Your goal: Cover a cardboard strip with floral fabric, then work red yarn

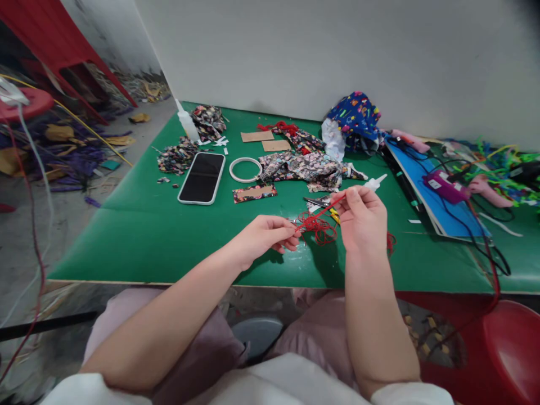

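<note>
A tangle of red string (320, 228) hangs between my two hands over the front of the green table. My left hand (276, 232) pinches one part of it near the fingertips. Higher up, my right hand (360, 214) grips a taut length that slants up from the tangle. Just behind the string lie scissors (317, 202), partly covered by my right hand and the string. Beyond them is a heap of floral fabric (301, 170). A floral strip with a brown card on it (254, 193) rests to the left of the scissors.
A phone (202, 178), a tape roll (245, 170) and a white glue bottle (188, 122) stand or lie on the left. Brown cards (257, 136) are at the back. Right are a blue folder (430, 191), a purple device (446, 185) and cables. A red stool (512, 343) is below.
</note>
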Available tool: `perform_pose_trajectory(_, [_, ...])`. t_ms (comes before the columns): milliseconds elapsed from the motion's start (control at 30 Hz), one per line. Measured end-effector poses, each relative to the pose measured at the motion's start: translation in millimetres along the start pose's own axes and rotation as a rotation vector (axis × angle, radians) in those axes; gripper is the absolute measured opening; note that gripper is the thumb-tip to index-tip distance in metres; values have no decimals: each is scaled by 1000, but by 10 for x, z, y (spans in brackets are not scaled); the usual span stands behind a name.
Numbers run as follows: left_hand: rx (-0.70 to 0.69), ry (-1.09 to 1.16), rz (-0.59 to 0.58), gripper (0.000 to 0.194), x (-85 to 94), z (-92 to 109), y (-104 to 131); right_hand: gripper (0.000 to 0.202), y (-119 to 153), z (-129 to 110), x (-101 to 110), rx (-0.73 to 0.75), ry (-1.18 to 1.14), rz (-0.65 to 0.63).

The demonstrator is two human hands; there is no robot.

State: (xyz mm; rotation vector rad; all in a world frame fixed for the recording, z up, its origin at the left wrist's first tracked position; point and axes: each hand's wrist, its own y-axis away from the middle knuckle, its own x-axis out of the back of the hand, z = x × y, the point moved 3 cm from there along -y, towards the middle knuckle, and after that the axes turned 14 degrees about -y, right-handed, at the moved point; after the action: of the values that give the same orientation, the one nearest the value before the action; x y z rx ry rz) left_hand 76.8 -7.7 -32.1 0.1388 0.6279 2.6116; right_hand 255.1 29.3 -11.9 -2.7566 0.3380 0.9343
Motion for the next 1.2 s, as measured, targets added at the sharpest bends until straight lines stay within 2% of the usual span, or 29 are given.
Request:
perform_pose_trajectory(167, [-40,-186,36,16,52,-13,-28,13,23,-73,-27,77,87,-17])
perform_pose_trajectory(333, [-234,-373,227,24,156,21,-18,10,97,-86,-101,76,179,-63])
perform_pose_trajectory(467, [-411,-314,329,31,145,114,57,7,214,-47,-211,68,278,-154])
perform_pose_trajectory(600, [-520,-160,296,42,55,164,88,8,339,2,-346,128,466,-317])
perform_pose_trajectory(667, [-504,-54,243,42,17,158,81,7,373,28,-387,163,527,-361])
perform_pose_trajectory(767, [-405,35,189,34,-4,137,76,6,374,68,-396,149,525,-365])
perform_pose_trajectory(967, [-187,199,70,23,-4,94,74,8,265,89,-295,91,422,-250])
perform_pose_trajectory(1200, [-86,290,-35,14,-19,44,34,9,150,107,-176,96,369,-173])
